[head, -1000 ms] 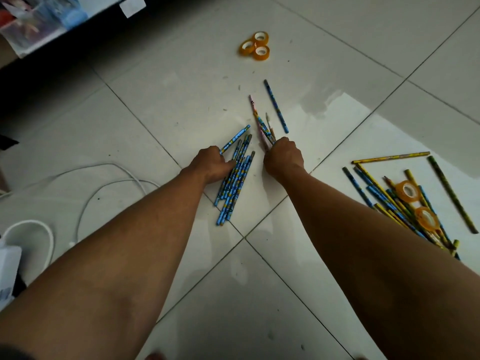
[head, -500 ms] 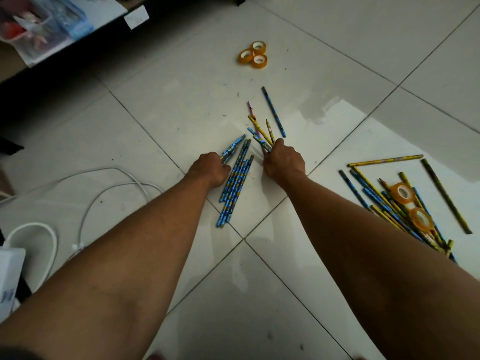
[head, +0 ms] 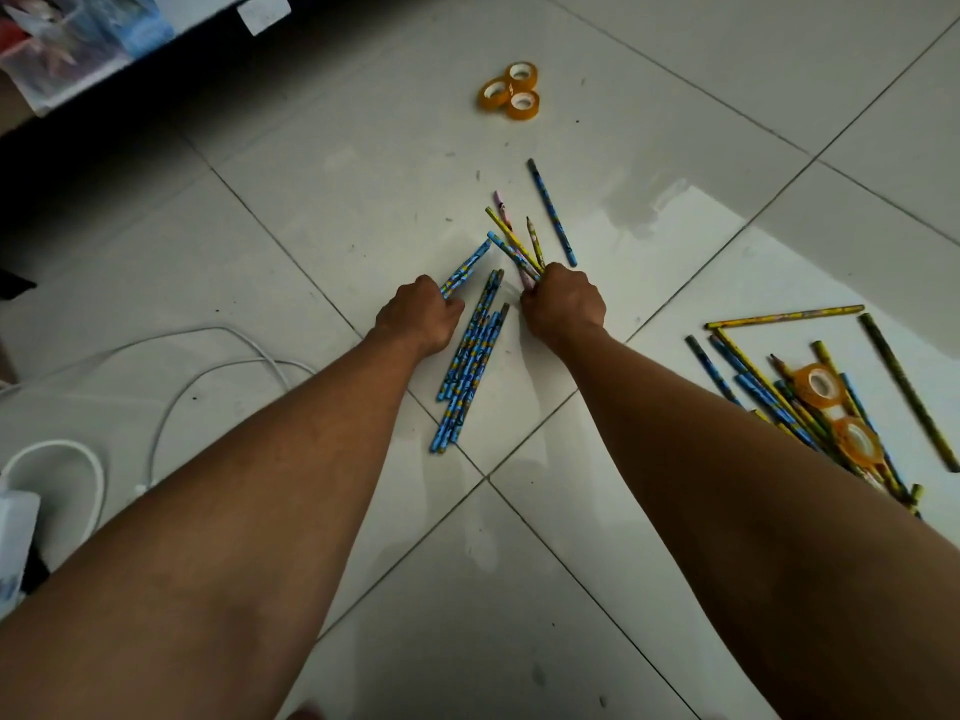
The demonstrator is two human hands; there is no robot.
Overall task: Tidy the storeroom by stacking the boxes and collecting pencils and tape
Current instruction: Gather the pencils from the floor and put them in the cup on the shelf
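Near the middle of the frame the left hand (head: 420, 315) was curled around one blue patterned pencil (head: 466, 269), its fingers closed on the shaft, while the right hand (head: 563, 304) gripped a fanned bunch of about four yellow, blue and pink pencils (head: 514, 244) whose tips pointed toward the top of the frame. Between the two hands lay a loose row of roughly five blue patterned pencils (head: 470, 362) on the floor, and one more single blue pencil (head: 552, 211) lay just beyond the right hand. Three orange rolls of clear tape (head: 510, 90) sat touching each other in the upper centre. At the right edge a scattered heap of yellow, blue and dark green pencils (head: 769, 387), too tangled to count, carried two further orange tape rolls (head: 820, 384). No writing on the pencils or tape could be read. The surface was a glossy white tiled floor (head: 363, 163) with dark grout lines; a white cable (head: 218, 366) looped at the left, and a dark shelf holding clear plastic packets (head: 67, 39) filled the upper left.
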